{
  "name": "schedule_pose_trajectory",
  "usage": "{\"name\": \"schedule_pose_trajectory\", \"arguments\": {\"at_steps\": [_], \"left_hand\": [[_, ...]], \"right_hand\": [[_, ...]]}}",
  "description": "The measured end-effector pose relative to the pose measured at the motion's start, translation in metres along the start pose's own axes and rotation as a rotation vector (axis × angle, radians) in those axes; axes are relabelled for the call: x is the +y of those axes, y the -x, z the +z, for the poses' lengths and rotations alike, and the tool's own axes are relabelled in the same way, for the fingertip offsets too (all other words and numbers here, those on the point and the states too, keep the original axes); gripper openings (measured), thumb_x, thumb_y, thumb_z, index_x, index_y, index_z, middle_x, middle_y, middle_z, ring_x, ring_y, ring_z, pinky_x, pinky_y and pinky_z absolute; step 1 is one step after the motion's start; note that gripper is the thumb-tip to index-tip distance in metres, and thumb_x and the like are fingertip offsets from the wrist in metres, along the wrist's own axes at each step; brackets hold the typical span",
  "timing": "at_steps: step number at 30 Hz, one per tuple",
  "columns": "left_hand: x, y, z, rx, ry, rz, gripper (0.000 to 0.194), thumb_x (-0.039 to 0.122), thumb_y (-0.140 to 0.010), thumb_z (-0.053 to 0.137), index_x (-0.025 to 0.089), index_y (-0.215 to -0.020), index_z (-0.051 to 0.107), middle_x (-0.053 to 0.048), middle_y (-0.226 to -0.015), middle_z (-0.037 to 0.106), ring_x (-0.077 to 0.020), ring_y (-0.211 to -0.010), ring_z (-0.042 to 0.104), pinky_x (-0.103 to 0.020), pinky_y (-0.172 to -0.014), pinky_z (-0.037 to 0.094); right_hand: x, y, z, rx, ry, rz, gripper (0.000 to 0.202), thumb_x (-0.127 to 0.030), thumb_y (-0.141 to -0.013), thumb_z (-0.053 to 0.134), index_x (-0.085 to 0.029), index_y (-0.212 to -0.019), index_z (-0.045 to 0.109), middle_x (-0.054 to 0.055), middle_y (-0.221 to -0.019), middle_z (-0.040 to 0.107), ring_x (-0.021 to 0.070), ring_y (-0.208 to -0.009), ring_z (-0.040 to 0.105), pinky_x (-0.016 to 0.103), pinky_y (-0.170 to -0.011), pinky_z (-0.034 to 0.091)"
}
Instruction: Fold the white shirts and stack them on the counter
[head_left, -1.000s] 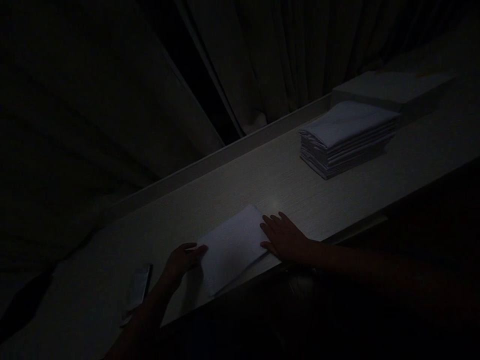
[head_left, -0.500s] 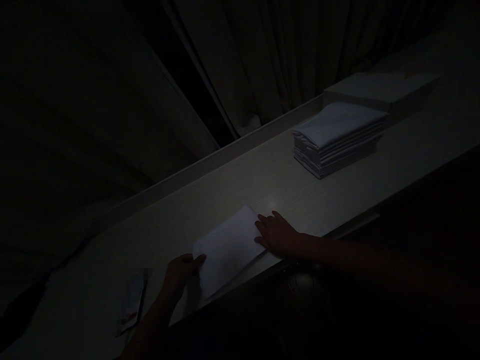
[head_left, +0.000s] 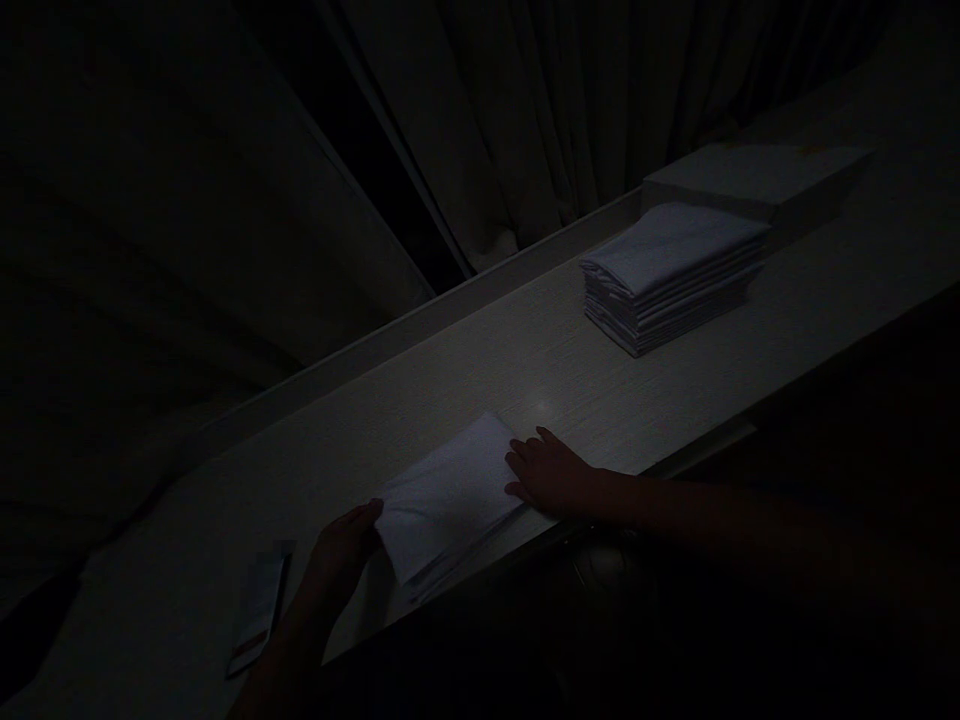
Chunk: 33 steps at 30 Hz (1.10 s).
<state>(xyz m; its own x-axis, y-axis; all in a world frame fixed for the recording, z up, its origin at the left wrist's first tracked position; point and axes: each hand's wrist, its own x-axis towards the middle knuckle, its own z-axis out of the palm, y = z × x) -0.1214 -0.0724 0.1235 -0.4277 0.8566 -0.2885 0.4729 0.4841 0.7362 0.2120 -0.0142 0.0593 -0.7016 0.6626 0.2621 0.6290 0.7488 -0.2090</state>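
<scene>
A folded white cloth (head_left: 446,495) lies near the front edge of the table, its layers showing along the near side. At its left end my left hand (head_left: 345,545) is closed, pinching the upper left corner between thumb and fingers. My right hand (head_left: 551,472) rests at the right end with its fingers stretched out and apart, the tips touching the cloth's edge. Farther back on the right stands a neat stack of folded white cloths (head_left: 675,260). The scene is very dark, so fine detail is hard to make out.
A pale box-like block (head_left: 757,175) sits behind the stack. A phone-like flat object (head_left: 259,610) lies left of my left forearm. The table (head_left: 465,370) has a raised ledge (head_left: 360,345) along its back, with curtains (head_left: 480,130) hanging behind it.
My left hand has shifted slightly left and up, and the cloth's left end is now lifted and creased. My right hand stays almost in place.
</scene>
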Motion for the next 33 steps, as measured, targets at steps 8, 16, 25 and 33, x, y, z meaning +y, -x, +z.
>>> {"name": "schedule_pose_trajectory", "arguments": {"at_steps": [8, 16, 25, 33], "left_hand": [[-0.038, -0.008, 0.026, -0.213, 0.442, -0.338, 0.033, 0.036, -0.080, 0.059, 0.012, -0.102, 0.066, -0.012, -0.083, 0.074, -0.0258, -0.078, 0.071, -0.036, -0.069, 0.056], [-0.048, 0.023, 0.029, -0.032, 0.250, -0.270, 0.089, 0.037, -0.068, 0.079, 0.024, -0.144, 0.035, -0.008, -0.098, 0.074, -0.0223, -0.078, 0.072, -0.031, -0.063, 0.056], [-0.066, 0.057, 0.031, -0.047, 0.162, -0.230, 0.104, 0.034, -0.061, 0.083, 0.030, -0.149, 0.028, -0.003, -0.084, 0.072, -0.0229, -0.074, 0.071, -0.036, -0.066, 0.058], [-0.072, 0.056, 0.029, -0.062, 0.210, -0.273, 0.090, 0.030, -0.059, 0.079, 0.021, -0.140, 0.040, -0.004, -0.081, 0.070, -0.0228, -0.073, 0.070, -0.032, -0.063, 0.056]], "right_hand": [[-0.003, 0.003, -0.001, 0.010, 0.021, -0.060, 0.044, -0.048, -0.098, 0.046, -0.015, -0.125, 0.058, 0.017, -0.137, 0.054, 0.0315, -0.125, 0.050, 0.052, -0.112, 0.027], [-0.008, 0.006, 0.004, 0.010, 0.016, -0.124, 0.041, -0.043, -0.099, 0.045, -0.017, -0.127, 0.058, 0.017, -0.140, 0.051, 0.0327, -0.129, 0.046, 0.054, -0.111, 0.027], [-0.011, 0.005, 0.011, 0.002, 0.016, -0.149, 0.041, -0.043, -0.098, 0.047, -0.017, -0.129, 0.056, 0.016, -0.141, 0.051, 0.0315, -0.130, 0.045, 0.052, -0.110, 0.028], [-0.010, 0.006, 0.010, -0.012, 0.027, -0.166, 0.041, -0.040, -0.098, 0.048, -0.017, -0.129, 0.057, 0.016, -0.141, 0.050, 0.0323, -0.131, 0.045, 0.053, -0.111, 0.028]]}}
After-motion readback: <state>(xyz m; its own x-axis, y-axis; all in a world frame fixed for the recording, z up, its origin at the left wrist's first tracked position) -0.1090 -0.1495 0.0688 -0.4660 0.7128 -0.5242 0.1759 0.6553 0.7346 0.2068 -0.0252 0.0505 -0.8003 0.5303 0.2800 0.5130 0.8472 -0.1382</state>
